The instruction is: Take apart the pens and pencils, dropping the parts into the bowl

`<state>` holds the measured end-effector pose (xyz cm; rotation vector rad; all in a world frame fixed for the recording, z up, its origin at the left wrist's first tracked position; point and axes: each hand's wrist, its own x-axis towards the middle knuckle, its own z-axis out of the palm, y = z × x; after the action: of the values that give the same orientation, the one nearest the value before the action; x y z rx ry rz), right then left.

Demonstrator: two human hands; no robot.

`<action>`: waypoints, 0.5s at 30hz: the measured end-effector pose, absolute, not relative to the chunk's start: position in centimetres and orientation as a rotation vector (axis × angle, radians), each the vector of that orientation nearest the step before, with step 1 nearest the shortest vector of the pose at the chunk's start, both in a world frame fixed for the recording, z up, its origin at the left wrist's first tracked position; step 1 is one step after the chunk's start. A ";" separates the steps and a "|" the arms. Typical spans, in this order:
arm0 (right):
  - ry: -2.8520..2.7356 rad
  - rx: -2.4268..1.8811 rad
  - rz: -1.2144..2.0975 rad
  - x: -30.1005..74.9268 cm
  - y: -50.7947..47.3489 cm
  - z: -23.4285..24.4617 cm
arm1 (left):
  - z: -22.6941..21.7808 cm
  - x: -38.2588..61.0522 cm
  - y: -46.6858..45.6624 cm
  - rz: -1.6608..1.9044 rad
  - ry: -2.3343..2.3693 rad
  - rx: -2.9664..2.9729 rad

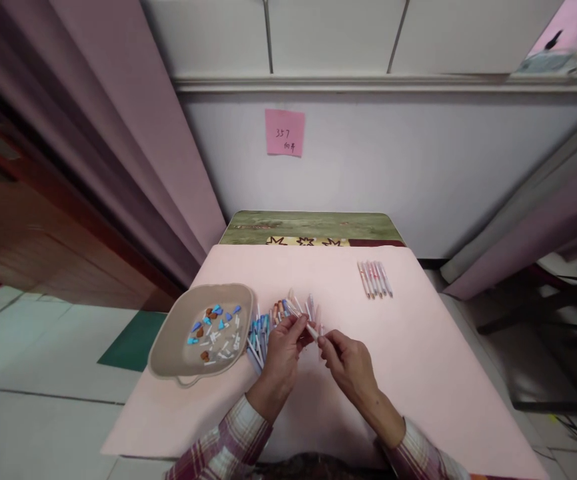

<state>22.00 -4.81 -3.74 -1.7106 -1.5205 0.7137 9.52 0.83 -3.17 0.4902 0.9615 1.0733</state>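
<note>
Between my two hands, over the middle of the table, is a slim, pale pen. My left hand is closed around its upper part, fingers pinched together. At its lower right end, my right hand pinches the pen between thumb and forefinger. Just behind and left of my left hand lies a pile of pen parts in blue, brown and clear tones, partly hidden by that hand. Farther right, several pens lie side by side in a row on the pink tabletop.
A beige basin on the table's left side holds small blue, brown and white pieces. The pink cover spreads over the table, with a green patterned strip at the back. A pink note is stuck to the wall.
</note>
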 end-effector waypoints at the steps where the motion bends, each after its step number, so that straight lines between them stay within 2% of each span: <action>1: -1.504 -1.691 0.761 22.0 -4.8 -3.7 | -3.1 9.5 0.8 1.070 0.966 0.503; 9: -1.411 -1.650 0.760 22.3 -4.3 -3.8 | -4.0 9.4 1.1 1.107 1.023 0.676; 15: -1.327 -1.599 0.914 21.8 -4.6 -4.4 | -4.4 9.4 1.0 1.077 1.033 0.737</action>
<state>21.84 -4.65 -4.37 -1.5993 -1.3272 0.9139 9.42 0.98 -4.42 0.7368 1.0333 1.0770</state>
